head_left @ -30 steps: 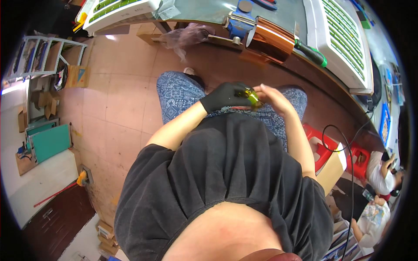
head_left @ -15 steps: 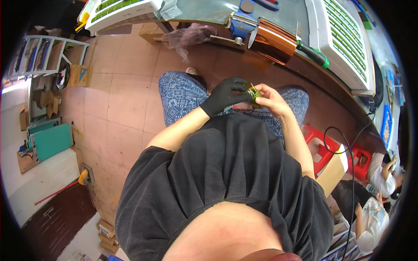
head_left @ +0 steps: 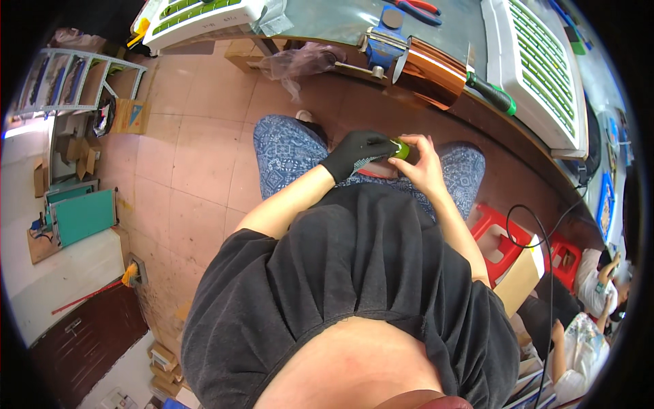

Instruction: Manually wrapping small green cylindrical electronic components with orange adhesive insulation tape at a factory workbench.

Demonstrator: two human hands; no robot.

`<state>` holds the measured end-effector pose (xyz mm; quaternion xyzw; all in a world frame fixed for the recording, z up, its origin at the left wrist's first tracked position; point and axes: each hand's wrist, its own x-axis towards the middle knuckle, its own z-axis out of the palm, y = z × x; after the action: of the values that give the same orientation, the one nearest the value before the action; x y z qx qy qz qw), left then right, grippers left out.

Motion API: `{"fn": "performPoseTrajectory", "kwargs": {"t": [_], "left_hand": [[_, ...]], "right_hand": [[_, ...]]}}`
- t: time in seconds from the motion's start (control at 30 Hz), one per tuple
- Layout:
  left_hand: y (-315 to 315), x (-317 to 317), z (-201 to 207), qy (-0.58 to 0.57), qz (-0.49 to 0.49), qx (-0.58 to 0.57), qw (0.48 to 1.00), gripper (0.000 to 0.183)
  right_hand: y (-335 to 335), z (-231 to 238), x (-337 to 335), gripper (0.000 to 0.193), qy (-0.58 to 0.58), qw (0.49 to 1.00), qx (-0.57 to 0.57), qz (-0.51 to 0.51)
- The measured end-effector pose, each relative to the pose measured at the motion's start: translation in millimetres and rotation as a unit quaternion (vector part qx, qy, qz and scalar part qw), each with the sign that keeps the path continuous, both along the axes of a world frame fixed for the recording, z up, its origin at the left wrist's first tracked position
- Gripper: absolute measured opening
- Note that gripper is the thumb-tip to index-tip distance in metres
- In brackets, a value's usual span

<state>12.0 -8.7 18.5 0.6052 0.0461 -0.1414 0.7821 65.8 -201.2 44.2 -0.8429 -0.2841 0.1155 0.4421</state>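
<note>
Over my lap, my two hands meet around a small, round green part (head_left: 402, 150) with white bits at its left side. My left hand (head_left: 354, 157), in a black glove, has its fingers closed against that left side. The bare right hand (head_left: 425, 165) grips the part from the right, thumb below and fingers above. Fingers cover much of the part, so its exact kind does not show.
Ahead, the workbench (head_left: 320, 20) carries a blue vise (head_left: 388, 46), a copper-coloured cylinder (head_left: 432, 75), a green-and-black handle (head_left: 494, 94), pliers (head_left: 424, 11) and a white tray (head_left: 504, 61) of green strips. Red stools (head_left: 492, 238) stand at right; other people sit beyond.
The green part has turned between my hands, showing a smoother green side and fewer white bits. My left fingers have drawn together, and the view has shifted slightly.
</note>
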Motion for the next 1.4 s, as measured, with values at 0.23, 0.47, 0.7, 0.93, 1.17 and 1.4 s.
{"fn": "performPoseTrajectory", "kwargs": {"t": [0.23,0.47,0.7,0.93,1.17,1.4], "left_hand": [[-3,2,-8,0.033,0.008,-0.097,0.995,0.019],[-9,-1,-6,0.033,0.065,-0.191,0.979,0.021],[3,9,2,-0.041,0.003,-0.039,0.998,0.020],[19,9,42,-0.193,-0.114,0.176,0.959,0.018],[4,-7,41,-0.097,0.024,0.160,0.982,0.020],[7,-6,65,-0.391,0.029,0.324,0.861,0.021]], "right_hand": [[1,-10,-4,0.045,-0.077,0.997,-0.007,-0.024],[6,-12,-9,0.044,-0.177,0.982,0.029,-0.051],[-2,-9,0,0.041,0.020,0.993,0.110,0.033],[-11,14,24,0.039,0.461,0.853,0.174,0.171],[-4,22,13,0.036,0.238,0.959,0.105,0.116],[-8,30,5,0.033,0.286,0.931,0.218,0.066]]}}
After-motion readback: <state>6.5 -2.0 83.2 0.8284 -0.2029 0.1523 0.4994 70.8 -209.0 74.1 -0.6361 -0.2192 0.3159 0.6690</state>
